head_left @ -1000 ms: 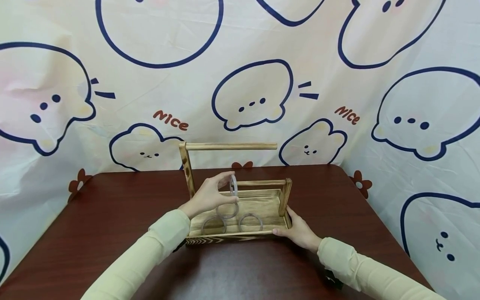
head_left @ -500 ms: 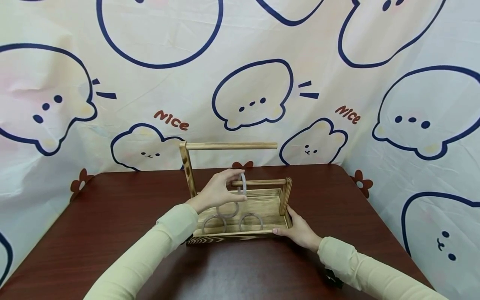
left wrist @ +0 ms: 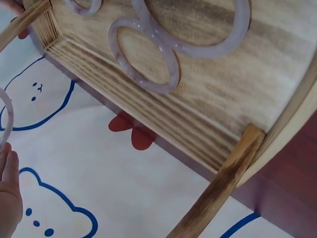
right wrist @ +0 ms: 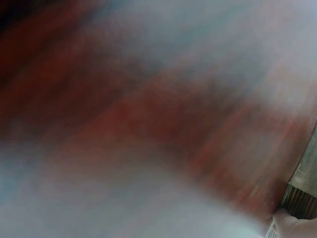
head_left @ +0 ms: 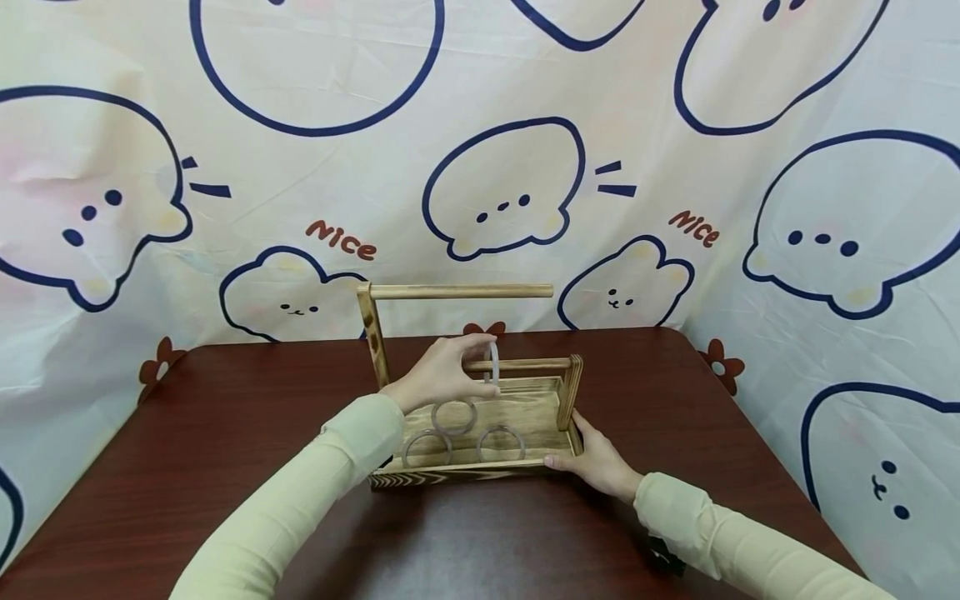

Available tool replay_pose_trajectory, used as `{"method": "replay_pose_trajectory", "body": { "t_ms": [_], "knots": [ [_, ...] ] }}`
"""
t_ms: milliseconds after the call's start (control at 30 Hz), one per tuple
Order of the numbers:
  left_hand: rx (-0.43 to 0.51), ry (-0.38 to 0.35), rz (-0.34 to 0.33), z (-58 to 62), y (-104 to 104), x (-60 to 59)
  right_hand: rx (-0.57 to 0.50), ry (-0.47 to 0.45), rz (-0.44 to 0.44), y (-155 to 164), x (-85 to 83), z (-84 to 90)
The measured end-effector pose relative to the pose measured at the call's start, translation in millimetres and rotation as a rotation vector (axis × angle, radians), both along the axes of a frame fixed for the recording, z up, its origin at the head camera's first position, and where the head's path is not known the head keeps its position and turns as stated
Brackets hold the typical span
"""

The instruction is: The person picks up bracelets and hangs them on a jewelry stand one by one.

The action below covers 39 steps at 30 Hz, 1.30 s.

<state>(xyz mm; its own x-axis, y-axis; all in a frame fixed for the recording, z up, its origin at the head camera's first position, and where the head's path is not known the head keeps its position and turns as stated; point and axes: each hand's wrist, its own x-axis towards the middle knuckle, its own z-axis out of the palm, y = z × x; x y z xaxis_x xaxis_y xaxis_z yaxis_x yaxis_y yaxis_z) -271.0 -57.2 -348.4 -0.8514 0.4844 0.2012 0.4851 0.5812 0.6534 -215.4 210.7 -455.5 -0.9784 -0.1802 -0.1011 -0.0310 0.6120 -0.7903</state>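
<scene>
My left hand (head_left: 438,371) pinches a pale translucent bangle (head_left: 495,367), upright and edge-on, between thumb and fingers. It is at the lower rod (head_left: 536,365) of a wooden display stand. The rod's free end shows left of the bangle, which appears to be around the rod. Three more bangles lie in the stand's tray (head_left: 465,476); the left wrist view shows one bangle (left wrist: 171,74) overlapping another. My right hand (head_left: 600,467) holds the tray's right front corner, thumb on the front rim. In the right wrist view, only a bit of that hand (right wrist: 294,225) shows.
A higher rod (head_left: 461,292) extends rightward from the stand's left upright (head_left: 372,333). The stand sits on a dark red-brown table (head_left: 247,400). Behind hangs a cloth (head_left: 390,183) printed with cartoon animals. Most of the right wrist view is blurred.
My left hand has moved right with the bangle, from the lower rod's free end to a place along it. My right hand has stayed at the tray corner.
</scene>
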Motion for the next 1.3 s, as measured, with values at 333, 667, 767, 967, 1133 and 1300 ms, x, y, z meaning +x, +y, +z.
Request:
{"method": "replay_pose_trajectory", "body": {
  "t_ms": [333,667,767,967,1133,1300],
  "knots": [
    [-0.053,-0.019,-0.020,8.2,9.3,-3.8,-0.001,-0.008,-0.012,-1.0,2.9,4.1],
    [-0.056,-0.028,-0.039,11.5,22.3,-10.7,-0.001,-0.002,0.001,-0.6,2.4,3.7],
    [-0.066,-0.006,-0.056,12.1,25.7,-12.1,-0.001,0.000,0.005,-0.8,1.8,2.7],
    [-0.091,0.010,-0.081,10.8,31.9,-11.4,0.003,-0.010,-0.001,-1.1,2.7,3.0],
    [-0.103,0.003,-0.090,12.2,36.5,-10.9,0.007,-0.002,-0.006,-1.5,3.0,3.1],
    [-0.116,0.029,-0.116,13.4,42.0,-11.4,0.000,-0.002,-0.007,-1.6,2.8,2.9]
  ]
}}
